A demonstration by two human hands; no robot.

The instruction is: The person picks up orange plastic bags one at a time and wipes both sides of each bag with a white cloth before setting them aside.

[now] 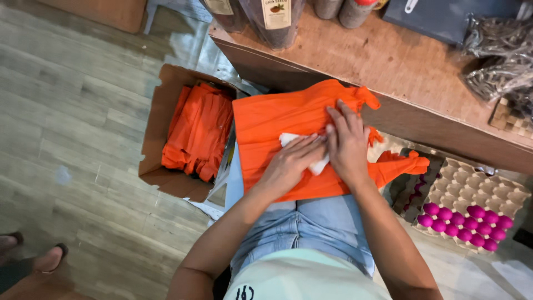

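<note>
While the orange bag (277, 128) lies under them, left hand (288, 164) and right hand (347, 141) press flat, fingers open, on white paper (302, 150).

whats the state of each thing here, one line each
orange bag: laid flat across the lap, handles toward the counter
white cloth: partly covered, pressed onto the bag by both hands
left hand: flat on the cloth
right hand: flat, fingers spread on the bag
cardboard box: open, holding stacked orange bags
egg tray: partly filled with pink eggs
</note>
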